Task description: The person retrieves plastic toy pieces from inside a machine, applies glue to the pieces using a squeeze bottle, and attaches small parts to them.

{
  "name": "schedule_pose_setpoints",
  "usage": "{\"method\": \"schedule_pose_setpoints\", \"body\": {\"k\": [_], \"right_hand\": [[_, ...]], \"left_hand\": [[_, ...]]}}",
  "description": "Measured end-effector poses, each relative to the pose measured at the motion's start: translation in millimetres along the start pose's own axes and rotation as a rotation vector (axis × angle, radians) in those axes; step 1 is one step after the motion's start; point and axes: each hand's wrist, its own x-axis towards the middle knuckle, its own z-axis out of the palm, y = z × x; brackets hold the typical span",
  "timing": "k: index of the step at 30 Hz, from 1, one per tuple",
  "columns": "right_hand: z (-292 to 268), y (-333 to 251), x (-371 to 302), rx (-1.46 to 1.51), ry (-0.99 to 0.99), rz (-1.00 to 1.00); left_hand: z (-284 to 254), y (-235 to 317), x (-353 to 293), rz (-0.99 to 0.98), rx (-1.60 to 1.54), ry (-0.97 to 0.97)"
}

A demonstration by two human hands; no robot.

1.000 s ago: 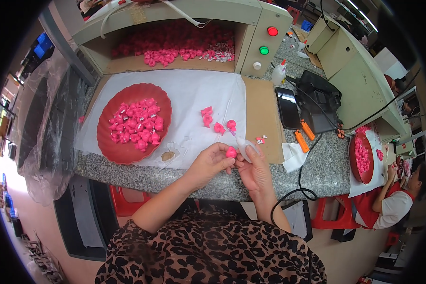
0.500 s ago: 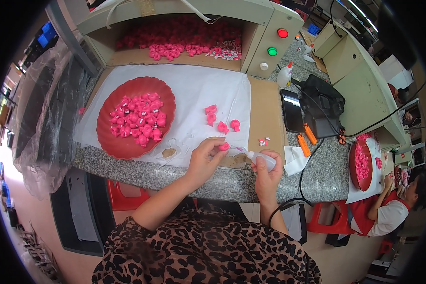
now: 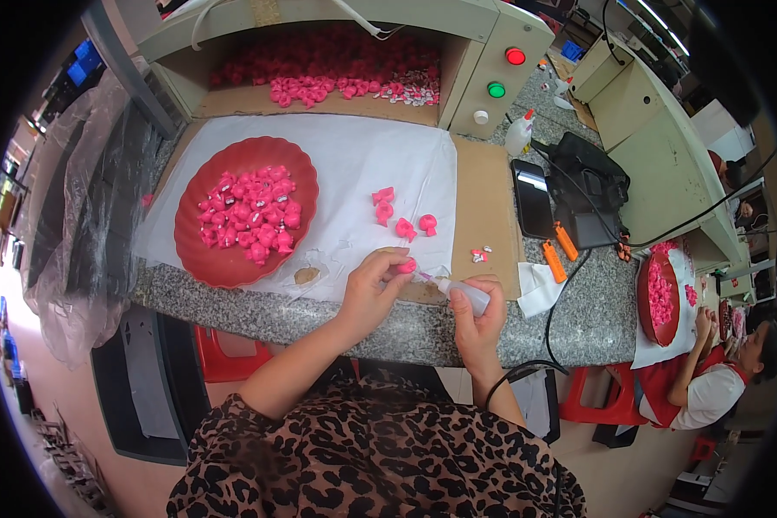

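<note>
Between the fingertips of my left hand (image 3: 371,289) is a small pink plastic figure piece (image 3: 407,266), held just above the near edge of the white paper (image 3: 354,155). My right hand (image 3: 482,315) grips a translucent squeeze bottle (image 3: 468,296), tilted so that its thin nozzle points left at the piece. The nozzle tip is at or very close to the piece; contact cannot be made out. Several loose pink pieces (image 3: 406,229) lie on the paper beyond my hands. A few tiny white-and-pink parts (image 3: 480,255) rest on the cardboard (image 3: 483,190) to the right.
A red scalloped bowl (image 3: 190,233) full of pink pieces stands at left. Behind is a beige machine (image 3: 514,26) with more pieces inside. To the right are a phone (image 3: 533,198), a black bag (image 3: 587,173), orange-handled tools (image 3: 553,262), another bottle (image 3: 520,134) and a cable. A co-worker (image 3: 708,393) sits far right.
My right hand has shifted slightly left, and the bottle's nozzle has come closer to the pink piece. My left hand has barely moved.
</note>
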Motion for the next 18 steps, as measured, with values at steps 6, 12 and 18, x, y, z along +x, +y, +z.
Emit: {"method": "schedule_pose_setpoints", "body": {"k": [6,12,18], "right_hand": [[0.4,-0.2,-0.7,-0.057,0.010,-0.032],[1.0,0.8,-0.4,-0.100,0.009,-0.073],[1.1,1.5,0.4,-0.104,0.018,-0.082]], "left_hand": [[0.0,0.2,-0.4,-0.006,0.001,0.004],[0.1,0.8,-0.1,0.006,0.026,0.010],[-0.2,-0.5,-0.2,0.016,0.036,0.008]]}}
